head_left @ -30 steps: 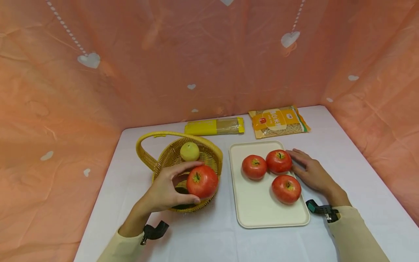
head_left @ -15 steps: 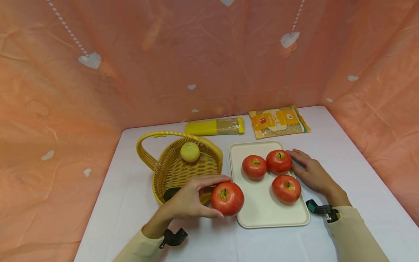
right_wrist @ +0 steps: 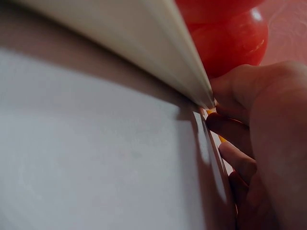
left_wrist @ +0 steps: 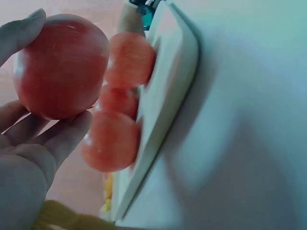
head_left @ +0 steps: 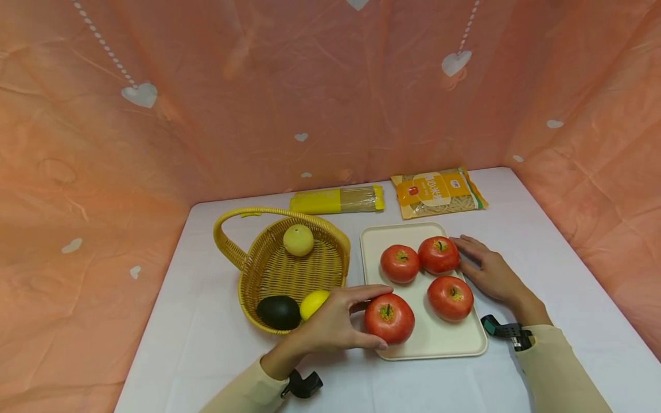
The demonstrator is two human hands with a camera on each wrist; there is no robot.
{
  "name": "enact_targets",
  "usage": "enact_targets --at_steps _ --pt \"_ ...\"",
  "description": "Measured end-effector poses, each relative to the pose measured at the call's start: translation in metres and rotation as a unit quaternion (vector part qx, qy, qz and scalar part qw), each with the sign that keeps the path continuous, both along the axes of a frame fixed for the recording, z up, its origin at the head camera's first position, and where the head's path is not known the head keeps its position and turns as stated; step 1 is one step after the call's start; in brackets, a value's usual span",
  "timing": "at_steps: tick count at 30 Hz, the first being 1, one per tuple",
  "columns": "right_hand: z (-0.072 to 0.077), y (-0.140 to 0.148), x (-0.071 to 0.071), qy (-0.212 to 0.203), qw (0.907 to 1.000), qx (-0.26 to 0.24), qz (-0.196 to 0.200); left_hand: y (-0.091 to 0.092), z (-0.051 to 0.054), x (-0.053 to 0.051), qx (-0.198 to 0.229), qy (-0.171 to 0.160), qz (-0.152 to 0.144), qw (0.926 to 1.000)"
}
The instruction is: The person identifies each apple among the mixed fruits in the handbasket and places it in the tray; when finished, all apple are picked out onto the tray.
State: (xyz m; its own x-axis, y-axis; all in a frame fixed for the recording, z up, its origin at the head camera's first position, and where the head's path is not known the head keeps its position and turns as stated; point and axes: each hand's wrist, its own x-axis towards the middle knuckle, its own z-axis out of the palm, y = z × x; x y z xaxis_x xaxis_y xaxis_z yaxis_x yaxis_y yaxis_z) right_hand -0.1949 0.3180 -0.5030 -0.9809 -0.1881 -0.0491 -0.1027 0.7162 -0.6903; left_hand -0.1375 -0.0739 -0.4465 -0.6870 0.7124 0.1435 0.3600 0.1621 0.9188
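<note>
In the head view, my left hand (head_left: 333, 321) holds a red apple (head_left: 389, 319) between thumb and fingers over the near left part of a cream tray (head_left: 428, 346). The left wrist view shows that apple (left_wrist: 62, 67) raised, with the fingers (left_wrist: 72, 136) under it. Three more red apples sit on the tray: a left one (head_left: 400, 263), a far one (head_left: 438, 254) and a right one (head_left: 450, 298). My right hand (head_left: 493, 275) rests at the tray's right edge beside the far apple. In the right wrist view its thumb touches the tray rim (right_wrist: 192, 72).
A yellow wicker basket (head_left: 253, 269) with a tall handle stands left of the tray. Inside lie a pale yellow-green round fruit (head_left: 298, 240), an avocado (head_left: 279, 312) and a lemon (head_left: 312, 303). Behind are a yellow noodle packet (head_left: 335, 199) and an orange noodle bag (head_left: 439, 193).
My left hand has carried the apple rightward from above the basket to over the tray, uncovering the avocado and lemon. The right hand has stayed in place.
</note>
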Motion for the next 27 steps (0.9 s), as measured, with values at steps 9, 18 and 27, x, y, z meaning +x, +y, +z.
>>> enact_targets --at_steps 9,18,27 --pt "0.0 0.0 0.0 0.003 1.0 -0.003 0.0 0.02 -0.018 -0.003 -0.03 -0.001 -0.004 0.9995" --pt "0.0 -0.001 -0.001 0.015 0.9999 -0.003 0.003 0.03 -0.032 -0.004 -0.017 -0.054 0.027 0.998" --pt "-0.001 0.0 -0.001 0.005 1.0 -0.004 0.001 0.037 -0.044 -0.011 -0.008 -0.04 0.041 0.9983"
